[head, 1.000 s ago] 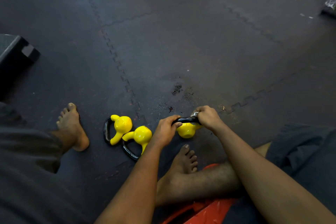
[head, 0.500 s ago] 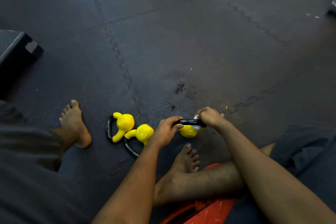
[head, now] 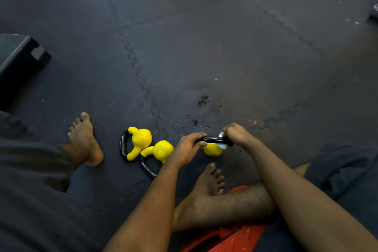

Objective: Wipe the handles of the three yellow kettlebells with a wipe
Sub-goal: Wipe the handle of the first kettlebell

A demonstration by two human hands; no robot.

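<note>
Left hand [head: 188, 149] grips black loop handle [head: 212, 140] of glossy yellow kettlebell [head: 212, 150], right hand [head: 237, 135] pinches white wipe [head: 222, 145] on it; I reckon grip cld slip, bell hitting bare foot [head: 208, 182] nr it.

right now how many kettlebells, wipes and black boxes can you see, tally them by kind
glossy yellow kettlebells with black loop handles: 3
crumpled white wipe: 1
black block-shaped box at the left edge: 1
total: 5
</note>
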